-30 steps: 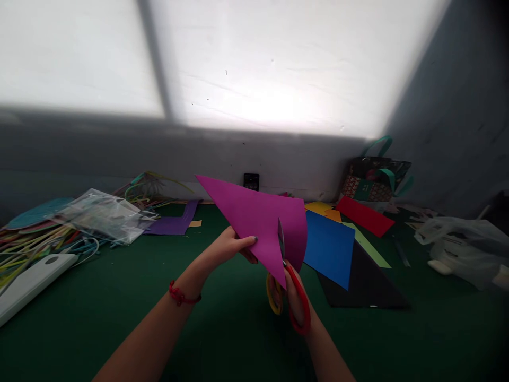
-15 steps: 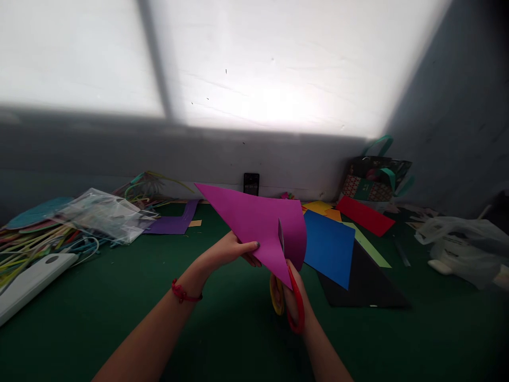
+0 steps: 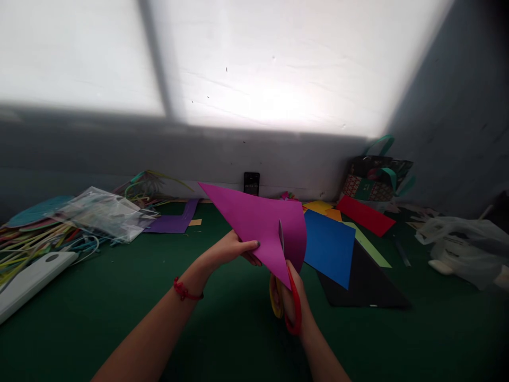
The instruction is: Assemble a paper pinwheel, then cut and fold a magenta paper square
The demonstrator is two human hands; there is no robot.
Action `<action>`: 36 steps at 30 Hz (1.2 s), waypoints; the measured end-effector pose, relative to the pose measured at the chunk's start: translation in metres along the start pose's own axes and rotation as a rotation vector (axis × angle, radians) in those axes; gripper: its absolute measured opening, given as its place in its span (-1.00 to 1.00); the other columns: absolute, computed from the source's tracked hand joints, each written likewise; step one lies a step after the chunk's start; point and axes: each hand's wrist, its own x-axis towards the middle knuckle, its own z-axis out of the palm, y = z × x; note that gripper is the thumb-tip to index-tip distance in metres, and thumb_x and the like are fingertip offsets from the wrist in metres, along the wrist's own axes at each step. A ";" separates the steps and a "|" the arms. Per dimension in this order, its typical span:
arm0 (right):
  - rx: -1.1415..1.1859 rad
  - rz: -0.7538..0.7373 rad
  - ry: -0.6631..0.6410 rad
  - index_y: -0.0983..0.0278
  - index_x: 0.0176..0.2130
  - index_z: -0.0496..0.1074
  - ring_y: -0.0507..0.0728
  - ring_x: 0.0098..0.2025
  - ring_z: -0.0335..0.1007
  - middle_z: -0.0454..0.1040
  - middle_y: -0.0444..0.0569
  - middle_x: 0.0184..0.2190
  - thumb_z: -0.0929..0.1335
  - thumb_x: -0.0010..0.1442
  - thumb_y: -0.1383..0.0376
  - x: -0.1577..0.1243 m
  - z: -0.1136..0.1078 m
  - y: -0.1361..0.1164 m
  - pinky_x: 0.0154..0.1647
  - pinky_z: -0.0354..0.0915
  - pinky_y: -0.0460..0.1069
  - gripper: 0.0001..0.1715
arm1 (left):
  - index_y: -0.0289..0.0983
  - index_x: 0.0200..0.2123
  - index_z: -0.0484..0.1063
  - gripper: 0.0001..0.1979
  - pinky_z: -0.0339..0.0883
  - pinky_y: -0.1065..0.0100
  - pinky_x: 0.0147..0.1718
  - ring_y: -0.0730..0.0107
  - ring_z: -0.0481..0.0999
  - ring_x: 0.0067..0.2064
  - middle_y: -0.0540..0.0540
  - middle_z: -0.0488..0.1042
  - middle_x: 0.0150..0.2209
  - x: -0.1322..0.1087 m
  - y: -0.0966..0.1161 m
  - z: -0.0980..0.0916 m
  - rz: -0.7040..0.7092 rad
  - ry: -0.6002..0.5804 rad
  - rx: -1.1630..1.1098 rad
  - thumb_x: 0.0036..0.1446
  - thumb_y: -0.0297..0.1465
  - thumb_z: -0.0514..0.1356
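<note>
A magenta sheet [image 3: 254,217], perhaps thick paper or craft foam, is held up above the table with its right part curling over. My left hand [image 3: 238,249] pinches its lower edge, thumb on top and fingers beneath. In my right hand [image 3: 295,292] are scissors [image 3: 295,313] with one red and one yellow handle loop. One blade shows against the sheet at a slit near its right side; the other blade is hidden behind the sheet. My right fingers are partly covered by the handles and the sheet.
Blue [image 3: 330,246], black, green and red sheets [image 3: 366,215] overlap on the right of the green table [image 3: 222,329]. Left are a purple piece [image 3: 170,223], a clear plastic bag [image 3: 107,212], colourful strands and a white object [image 3: 35,281]. Behind stand a phone [image 3: 251,183] and a patterned bag [image 3: 374,180].
The sheet's left tip has shifted slightly right. The scissor handles have moved slightly and sit a little closer together. My left hand keeps its hold, nearly still.
</note>
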 end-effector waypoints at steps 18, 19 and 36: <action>-0.029 0.031 0.061 0.25 -0.45 0.24 -0.05 -0.79 0.04 0.20 -0.22 -0.76 0.21 0.11 0.02 0.000 0.000 -0.002 -0.82 0.01 -0.15 -0.65 | -0.45 -0.30 0.40 -0.73 0.44 0.24 -0.36 0.21 0.55 -0.43 -0.22 0.53 -0.49 0.003 -0.002 0.002 -0.049 0.005 -0.053 0.00 -0.33 0.23; -0.029 0.030 0.065 0.25 -0.44 0.24 -0.05 -0.79 0.04 0.20 -0.22 -0.76 0.22 0.10 0.02 0.000 0.000 -0.002 -0.82 0.00 -0.15 -0.65 | -0.45 -0.30 0.40 -0.72 0.44 0.24 -0.37 0.21 0.55 -0.43 -0.21 0.53 -0.49 0.003 -0.002 0.003 -0.048 0.006 -0.053 0.00 -0.32 0.23; -0.023 0.095 0.096 0.24 -0.47 0.19 -0.06 -0.75 0.03 0.20 -0.21 -0.70 0.24 0.10 0.13 0.001 0.002 -0.005 -0.78 -0.01 -0.14 -0.76 | -0.45 -0.33 0.40 -0.74 0.44 0.26 -0.38 0.23 0.55 -0.45 -0.21 0.53 -0.51 0.004 -0.007 -0.001 -0.052 -0.004 -0.064 0.00 -0.33 0.24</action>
